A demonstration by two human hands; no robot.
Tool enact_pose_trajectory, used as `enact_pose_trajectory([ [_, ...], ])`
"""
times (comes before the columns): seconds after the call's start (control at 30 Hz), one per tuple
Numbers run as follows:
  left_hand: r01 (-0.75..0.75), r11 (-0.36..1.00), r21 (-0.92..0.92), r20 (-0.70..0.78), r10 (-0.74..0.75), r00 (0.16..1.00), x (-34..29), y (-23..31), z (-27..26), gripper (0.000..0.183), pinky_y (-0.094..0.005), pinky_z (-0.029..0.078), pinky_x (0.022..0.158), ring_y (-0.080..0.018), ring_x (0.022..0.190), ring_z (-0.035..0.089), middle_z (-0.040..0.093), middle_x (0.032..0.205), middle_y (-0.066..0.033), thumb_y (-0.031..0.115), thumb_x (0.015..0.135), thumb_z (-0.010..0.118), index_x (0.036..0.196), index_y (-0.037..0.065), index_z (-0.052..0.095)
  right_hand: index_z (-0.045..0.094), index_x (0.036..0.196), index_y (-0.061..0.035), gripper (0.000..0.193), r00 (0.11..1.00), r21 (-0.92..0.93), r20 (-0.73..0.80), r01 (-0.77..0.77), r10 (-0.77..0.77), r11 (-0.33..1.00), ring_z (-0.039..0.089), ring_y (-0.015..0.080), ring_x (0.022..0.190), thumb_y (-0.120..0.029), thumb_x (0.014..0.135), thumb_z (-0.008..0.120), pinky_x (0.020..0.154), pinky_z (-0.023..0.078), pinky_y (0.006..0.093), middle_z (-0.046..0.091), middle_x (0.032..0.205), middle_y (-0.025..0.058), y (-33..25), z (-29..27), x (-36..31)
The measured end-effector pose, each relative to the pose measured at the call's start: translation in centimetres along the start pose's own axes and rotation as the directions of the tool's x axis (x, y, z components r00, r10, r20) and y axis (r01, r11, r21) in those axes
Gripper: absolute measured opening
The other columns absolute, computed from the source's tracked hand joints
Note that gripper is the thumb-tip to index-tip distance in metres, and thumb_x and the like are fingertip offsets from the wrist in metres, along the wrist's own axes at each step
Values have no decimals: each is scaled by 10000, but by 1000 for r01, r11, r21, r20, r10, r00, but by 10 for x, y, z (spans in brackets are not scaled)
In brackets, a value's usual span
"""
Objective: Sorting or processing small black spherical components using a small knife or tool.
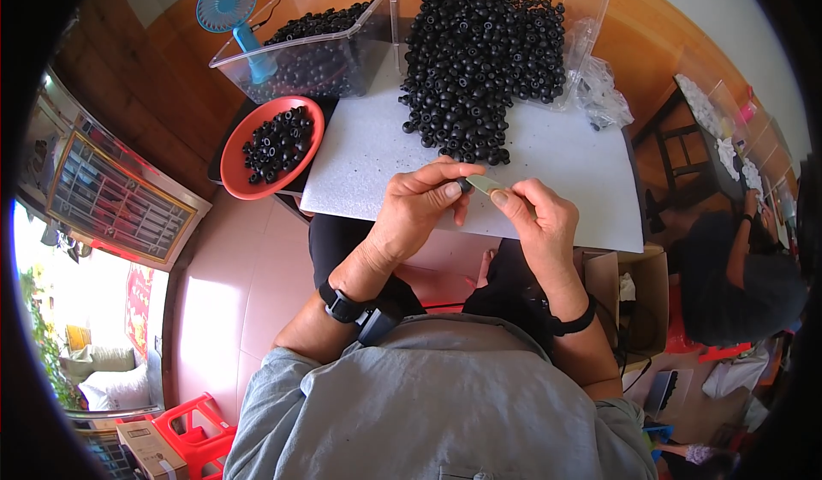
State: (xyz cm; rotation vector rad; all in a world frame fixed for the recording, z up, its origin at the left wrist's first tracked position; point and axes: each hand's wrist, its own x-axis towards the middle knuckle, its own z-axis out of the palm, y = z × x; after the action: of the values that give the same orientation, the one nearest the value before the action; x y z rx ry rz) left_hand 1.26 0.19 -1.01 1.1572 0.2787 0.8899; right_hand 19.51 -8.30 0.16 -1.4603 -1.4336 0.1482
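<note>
My left hand (415, 210) pinches a small black rounded part (465, 185) between thumb and fingers, just over the near edge of the white board (360, 159). My right hand (546, 216) grips a small knife whose pale blade (485, 184) points left and meets, or nearly meets, the part. My right fingers hide its handle. Just beyond my hands spreads a large heap of similar black parts (462, 77), many showing a round hole. To the left, an orange-red bowl (243, 189) holds more black parts.
A clear plastic bin (235, 73) of black parts stands at the back left, with a blue fan (227, 5) at it. A crumpled clear bag (603, 95) lies right of the heap. An open cardboard box (646, 304) is by my right side. Another person (741, 279) sits at far right.
</note>
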Motion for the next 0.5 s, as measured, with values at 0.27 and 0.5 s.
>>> enact_pose_trajectory([
  [0.27,34,997,-73,27,-32,999,1,2,-3,287,-282,499,731,-167,769,580,571,972,-56,45,1011,584,1272,-25,680,638,762,-36,301,1000,19,-8,6,-6,1000,546,186,519,-266,899,777,497,414,323,588,606,68,1,0,-1],
  [0.5,98,988,-117,36,-94,995,1,5,-5,313,-318,495,681,-199,887,589,563,1011,-92,43,1008,577,1281,-96,639,637,768,-32,300,1000,31,-2,1,-1,1000,542,185,522,-261,897,781,498,411,322,587,611,72,1,-1,-1],
])
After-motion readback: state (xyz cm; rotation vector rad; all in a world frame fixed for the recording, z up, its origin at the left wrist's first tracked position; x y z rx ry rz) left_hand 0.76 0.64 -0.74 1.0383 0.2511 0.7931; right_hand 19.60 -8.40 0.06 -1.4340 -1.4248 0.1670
